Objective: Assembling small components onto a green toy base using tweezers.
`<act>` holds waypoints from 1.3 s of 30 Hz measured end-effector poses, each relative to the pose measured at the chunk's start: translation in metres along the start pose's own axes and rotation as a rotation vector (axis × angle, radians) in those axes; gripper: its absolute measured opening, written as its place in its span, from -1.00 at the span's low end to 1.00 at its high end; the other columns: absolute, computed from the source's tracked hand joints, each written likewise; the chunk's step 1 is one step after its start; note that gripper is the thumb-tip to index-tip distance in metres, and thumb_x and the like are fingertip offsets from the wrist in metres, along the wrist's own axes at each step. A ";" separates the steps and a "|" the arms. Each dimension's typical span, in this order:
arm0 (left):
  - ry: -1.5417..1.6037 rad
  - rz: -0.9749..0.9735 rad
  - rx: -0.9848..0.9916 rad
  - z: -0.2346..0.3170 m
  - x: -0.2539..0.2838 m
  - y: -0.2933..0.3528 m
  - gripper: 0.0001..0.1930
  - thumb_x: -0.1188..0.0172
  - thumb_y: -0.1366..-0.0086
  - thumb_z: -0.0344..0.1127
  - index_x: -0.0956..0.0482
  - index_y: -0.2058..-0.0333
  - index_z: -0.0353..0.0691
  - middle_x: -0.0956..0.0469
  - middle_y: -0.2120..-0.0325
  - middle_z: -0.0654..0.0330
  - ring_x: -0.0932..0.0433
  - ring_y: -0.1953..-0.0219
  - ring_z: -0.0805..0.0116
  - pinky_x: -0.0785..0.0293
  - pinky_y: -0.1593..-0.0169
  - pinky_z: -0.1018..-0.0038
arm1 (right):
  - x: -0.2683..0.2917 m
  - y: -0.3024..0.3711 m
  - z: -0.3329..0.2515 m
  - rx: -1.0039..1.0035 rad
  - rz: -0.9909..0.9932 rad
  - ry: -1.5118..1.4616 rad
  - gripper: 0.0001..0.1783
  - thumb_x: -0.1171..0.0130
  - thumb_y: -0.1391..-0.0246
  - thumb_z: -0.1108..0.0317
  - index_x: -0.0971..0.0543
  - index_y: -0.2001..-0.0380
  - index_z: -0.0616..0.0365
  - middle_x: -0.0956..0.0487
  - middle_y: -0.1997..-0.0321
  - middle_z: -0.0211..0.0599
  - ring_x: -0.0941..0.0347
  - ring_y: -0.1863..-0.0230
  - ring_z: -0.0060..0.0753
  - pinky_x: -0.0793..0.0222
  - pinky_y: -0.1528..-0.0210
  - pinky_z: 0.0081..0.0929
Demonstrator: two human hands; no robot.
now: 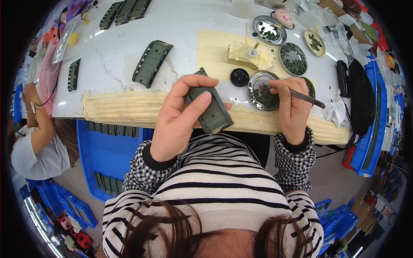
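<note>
My left hand (172, 118) grips a dark green moulded piece (217, 114), a long shell with ribbed edges like a model vehicle's hull, tilted above the table's front edge. Between the fingers of my right hand (293, 107) is a pair of metal tweezers (309, 98), its tip over a round metal dish (250, 95) of small dark green parts (267, 99). Whether the tip pinches a part is too small to tell. Just left of that dish sits a small round black dish (239, 77). Another green hull piece (151, 64) lies on the table to the left.
More round dishes of green parts (294, 64) stand at the back right. A yellow-taped block (245, 56) holds a small cup. Further hull pieces (129, 9) lie at the far left. Below the table edge is a blue crate (105, 157). Another person (41, 142) sits at the left.
</note>
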State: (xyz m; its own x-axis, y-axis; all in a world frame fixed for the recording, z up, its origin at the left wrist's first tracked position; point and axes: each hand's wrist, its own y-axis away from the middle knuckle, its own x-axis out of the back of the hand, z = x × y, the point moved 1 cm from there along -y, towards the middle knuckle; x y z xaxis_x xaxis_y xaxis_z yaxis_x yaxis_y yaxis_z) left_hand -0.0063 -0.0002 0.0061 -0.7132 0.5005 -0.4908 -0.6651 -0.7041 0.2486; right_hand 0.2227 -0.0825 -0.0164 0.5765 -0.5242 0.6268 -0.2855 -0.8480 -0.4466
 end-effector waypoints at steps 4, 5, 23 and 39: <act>-0.061 -0.137 0.040 -0.008 0.005 -0.003 -0.80 0.13 -0.47 -0.25 -0.34 0.16 -0.27 -0.37 -0.02 0.04 -0.58 0.09 0.19 -0.59 0.05 0.36 | 0.000 0.000 -0.002 -0.036 0.026 -0.092 -0.83 -0.07 -0.19 0.40 -0.64 0.35 0.17 -0.54 0.52 -0.40 -0.35 0.31 -0.32 -0.26 0.18 -0.41; -0.052 -0.138 0.040 -0.010 0.002 -0.003 -0.76 0.16 -0.48 -0.20 -0.33 0.22 -0.27 -0.38 0.02 0.04 -0.60 0.12 0.20 -0.60 0.09 0.39 | 0.001 0.000 -0.003 -0.046 0.039 -0.129 -0.83 -0.06 -0.19 0.40 -0.64 0.35 0.18 -0.54 0.52 -0.39 -0.35 0.30 -0.33 -0.27 0.18 -0.42; 0.203 -0.189 0.129 -0.017 -0.009 -0.017 -0.68 0.14 -0.48 -0.10 -0.41 0.30 -0.24 -0.48 0.28 0.28 -0.49 0.34 0.56 -0.55 0.28 0.59 | 0.007 -0.019 -0.070 0.369 -0.161 -0.108 -0.76 -0.30 0.09 0.27 -0.66 0.32 0.12 -0.57 0.41 -0.39 -0.42 0.21 -0.25 -0.38 0.10 -0.32; 0.322 -0.149 0.172 -0.009 -0.014 -0.013 -0.68 0.17 -0.49 -0.13 -0.43 0.27 -0.26 -0.44 0.28 0.26 -0.44 0.23 0.54 -0.44 0.14 0.57 | -0.007 -0.006 -0.078 0.556 -0.054 0.192 -0.66 -0.30 0.30 0.44 -0.67 0.30 0.02 -0.53 0.35 -0.55 -0.41 0.24 -0.41 -0.38 0.06 -0.30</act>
State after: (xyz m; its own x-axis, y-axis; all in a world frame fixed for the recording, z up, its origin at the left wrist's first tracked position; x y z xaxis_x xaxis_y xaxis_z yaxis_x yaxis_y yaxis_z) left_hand 0.0142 -0.0026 0.0018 -0.5180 0.3881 -0.7623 -0.8033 -0.5270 0.2775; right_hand 0.1613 -0.0798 0.0317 0.4156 -0.5298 0.7393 0.2144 -0.7329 -0.6457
